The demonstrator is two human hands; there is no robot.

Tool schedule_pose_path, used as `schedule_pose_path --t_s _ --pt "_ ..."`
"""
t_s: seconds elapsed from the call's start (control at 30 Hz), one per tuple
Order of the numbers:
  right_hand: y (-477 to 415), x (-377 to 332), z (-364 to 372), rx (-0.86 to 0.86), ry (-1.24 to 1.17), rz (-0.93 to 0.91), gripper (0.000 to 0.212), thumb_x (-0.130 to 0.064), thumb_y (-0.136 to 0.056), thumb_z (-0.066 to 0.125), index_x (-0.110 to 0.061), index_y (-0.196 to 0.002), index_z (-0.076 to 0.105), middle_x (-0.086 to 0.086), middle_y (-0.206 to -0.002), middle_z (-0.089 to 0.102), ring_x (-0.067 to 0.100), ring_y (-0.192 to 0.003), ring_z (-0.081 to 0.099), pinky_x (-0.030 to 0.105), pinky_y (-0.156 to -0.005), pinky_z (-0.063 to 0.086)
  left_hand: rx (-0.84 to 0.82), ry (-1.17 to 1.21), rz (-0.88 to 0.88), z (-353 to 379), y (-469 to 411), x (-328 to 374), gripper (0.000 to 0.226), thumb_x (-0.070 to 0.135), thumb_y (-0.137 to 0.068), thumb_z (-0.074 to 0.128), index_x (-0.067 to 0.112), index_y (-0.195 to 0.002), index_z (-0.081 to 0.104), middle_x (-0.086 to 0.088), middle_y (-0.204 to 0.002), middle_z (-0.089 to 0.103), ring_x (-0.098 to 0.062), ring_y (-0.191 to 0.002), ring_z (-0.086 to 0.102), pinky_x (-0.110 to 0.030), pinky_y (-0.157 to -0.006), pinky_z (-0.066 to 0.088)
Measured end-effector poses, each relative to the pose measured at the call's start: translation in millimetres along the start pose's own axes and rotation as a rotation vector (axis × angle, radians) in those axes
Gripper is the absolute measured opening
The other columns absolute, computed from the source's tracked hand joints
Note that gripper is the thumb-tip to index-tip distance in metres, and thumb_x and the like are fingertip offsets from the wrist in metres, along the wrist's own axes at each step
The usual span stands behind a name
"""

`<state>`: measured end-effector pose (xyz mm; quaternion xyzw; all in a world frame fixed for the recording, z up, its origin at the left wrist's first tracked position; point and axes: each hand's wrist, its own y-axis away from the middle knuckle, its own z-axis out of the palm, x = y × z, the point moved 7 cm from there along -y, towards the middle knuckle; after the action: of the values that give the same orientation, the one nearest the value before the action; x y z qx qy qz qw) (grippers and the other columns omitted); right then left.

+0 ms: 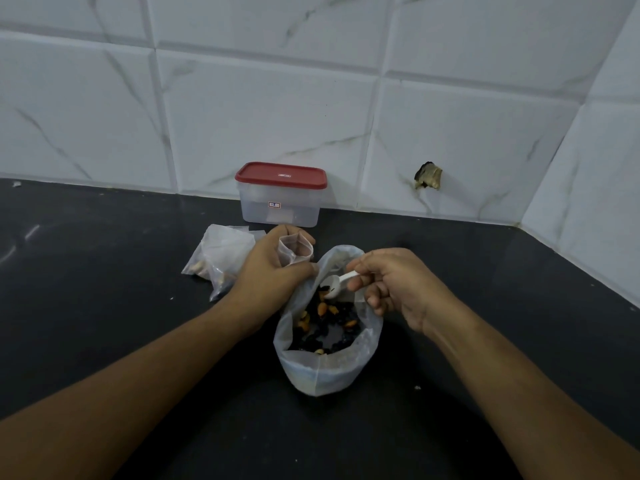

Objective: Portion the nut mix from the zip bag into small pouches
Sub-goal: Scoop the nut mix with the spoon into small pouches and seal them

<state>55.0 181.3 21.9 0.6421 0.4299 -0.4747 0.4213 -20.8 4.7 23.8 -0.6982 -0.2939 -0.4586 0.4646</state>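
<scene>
- Right hand (391, 289) pinches a white spoon (339, 281) by the handle. The spoon's bowl is down in the mouth of the zip bag (329, 372), centre of frame. The bowl looks near empty, with a dark bit or two on it.
- Left?
- Left hand (273, 271) grips a small pouch (296, 251), mouth held open, just up-left of the bag's rim. It looks empty; fingers show through the plastic.
- So mid-scoop. Anything finished?
- Pile of pouches (218, 258) on the counter (104, 323), left of centre, partly behind the left hand. Nuts show in the lower ones. At least two, exact count unclear. Can't tell if they're sealed.
- How much is left in the bag?
- Nut mix (325, 323) covers the bottom, dark pieces plus tan nuts. Several more portions, I'd guess.
- Box at the back?
- Clear box with red lid (281, 195), against the tiled wall, upper centre. Lid on, contents not readable.
- Verdict?
- Underway, not close to done, in my read. This pouch needs filling and closing, then the same again until the bag runs out.
</scene>
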Motion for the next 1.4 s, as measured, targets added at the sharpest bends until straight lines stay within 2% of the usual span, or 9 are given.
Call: schedule_pose_path --t_s 0.2,0.37,0.5,0.63,0.77,1.0,1.17,1.3,1.4 --pt "-2.1 2.1 -8.0 -0.011 -0.093 0.049 0.023 -0.010 -0.100 0.053 -0.003 -0.105 0.075 0.003 -0.069 0.069 0.009 -0.045 0.051 0.021 -0.042 0.042 0.025 -0.011 -0.011 -2.7 -2.4 -2.8 0.023 0.001 -0.085 0.073 0.012 -0.103 0.066 -0.008 -0.099 0.069 -0.020 -0.095 0.068 -0.033 -0.078 0.058" --pt "-5.0 -1.4 -14.3 -0.012 -0.194 0.038 0.024 -0.009 -0.099 0.050 -0.004 -0.102 0.073 0.002 -0.064 0.063 0.009 -0.043 0.049 0.022 -0.041 0.041 0.070 -0.120 -0.008 -5.7 -1.7 -4.7 0.019 0.014 -0.087 0.076 0.021 -0.102 0.066 0.004 -0.099 0.069 -0.009 -0.094 0.066 -0.029 -0.079 0.055" --pt "0.3 -17.5 -17.3 -0.006 -0.268 -0.080 0.021 -0.008 -0.100 0.049 -0.004 -0.106 0.068 0.003 -0.066 0.063 0.010 -0.043 0.046 0.023 -0.041 0.039 0.043 -0.193 0.006 -1.7 0.5 -2.3 0.024 0.034 -0.086 0.079 0.026 -0.103 0.065 0.010 -0.095 0.068 0.004 -0.084 0.064 -0.021 -0.072 0.050" --pt "11.5 -35.3 -6.5 -0.079 -0.264 -0.235 0.020 -0.005 -0.103 0.051 -0.003 -0.113 0.067 0.008 -0.076 0.069 0.012 -0.044 0.047 0.023 -0.041 0.040 0.005 -0.198 -0.016 1.3 0.9 -5.1 0.031 0.042 -0.084 0.081 0.027 -0.105 0.064 0.009 -0.097 0.071 0.001 -0.086 0.067 -0.019 -0.069 0.052" --pt "18.5 -40.5 6.8 -0.106 -0.027 -0.330 0.018 -0.009 -0.105 0.055 -0.008 -0.115 0.070 0.010 -0.088 0.077 0.014 -0.047 0.053 0.023 -0.043 0.043 -0.030 -0.155 -0.022 3.3 0.7 -7.8 0.040 0.041 -0.080 0.084 0.027 -0.111 0.063 0.007 -0.101 0.073 -0.010 -0.094 0.071 -0.034 -0.079 0.059" --pt "26.2 -40.8 22.3 -0.106 0.383 -0.546 0.022 -0.009 -0.103 0.061 -0.022 -0.115 0.076 -0.011 -0.085 0.077 0.014 -0.053 0.062 0.027 -0.052 0.050 -0.047 -0.132 0.038 4.4 1.2 -2.5 0.034 0.036 -0.079 0.086 0.022 -0.102 0.065 0.007 -0.086 0.072 -0.011 -0.078 0.069 -0.028 -0.068 0.057" --pt "33.9 -50.6 26.0 -0.021 0.720 -0.806 0.029 -0.007 -0.098 0.065 -0.026 -0.113 0.080 -0.015 -0.104 0.076 0.005 -0.092 0.071 0.032 -0.080 0.060 -0.042 -0.071 0.011 4.6 0.2 -7.0 0.032 0.025 -0.079 0.087 0.017 -0.101 0.066 -0.004 -0.096 0.071 -0.025 -0.092 0.070 -0.033 -0.075 0.062" --pt "33.1 -54.6 16.8 0.016 0.514 -0.735 0.022 -0.007 -0.098 0.068 -0.022 -0.107 0.081 -0.018 -0.087 0.075 0.003 -0.067 0.067 0.020 -0.065 0.052 -0.038 -0.036 -0.029 4.3 0.3 -10.5 0.029 0.025 -0.082 0.085 0.019 -0.102 0.065 0.002 -0.091 0.072 -0.016 -0.084 0.071 -0.025 -0.069 0.057" --pt "28.0 -53.8 1.8 0.045 0.235 -0.575 0.018 -0.006 -0.098 0.066 -0.019 -0.104 0.077 -0.001 -0.078 0.075 0.016 -0.051 0.059 0.024 -0.052 0.049 0.005 -0.089 -0.046 2.6 0.6 -10.4 0.034 0.041 -0.079 0.085 0.027 -0.102 0.065 0.012 -0.091 0.072 -0.004 -0.084 0.069 -0.022 -0.068 0.052"
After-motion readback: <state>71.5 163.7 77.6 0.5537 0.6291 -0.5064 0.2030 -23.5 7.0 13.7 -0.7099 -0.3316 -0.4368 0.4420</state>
